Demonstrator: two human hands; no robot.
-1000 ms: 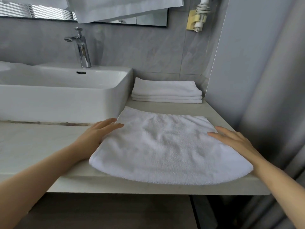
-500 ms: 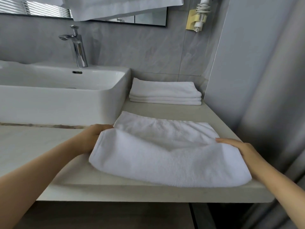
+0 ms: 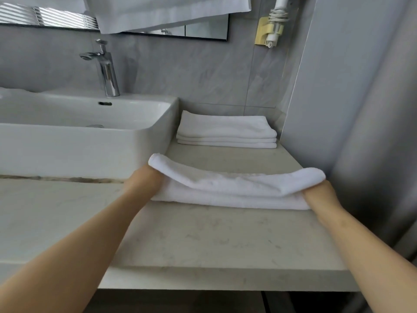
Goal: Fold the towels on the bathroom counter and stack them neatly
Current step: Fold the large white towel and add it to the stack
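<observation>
Folding is under way on one white towel [image 3: 225, 188], which is lying across the middle of the counter [image 3: 203, 240]. The left hand [image 3: 144, 181] and right hand [image 3: 316, 193] are gripping its two ends, with the near layer draping over them toward the far edge; the fingers are hidden under the cloth, so their exact curl cannot be told. A stack of folded towels [image 3: 225, 132] is sitting at the back beside the sink [image 3: 90, 143]. Judging from this, the fold needs completing, then placing on that stack.
</observation>
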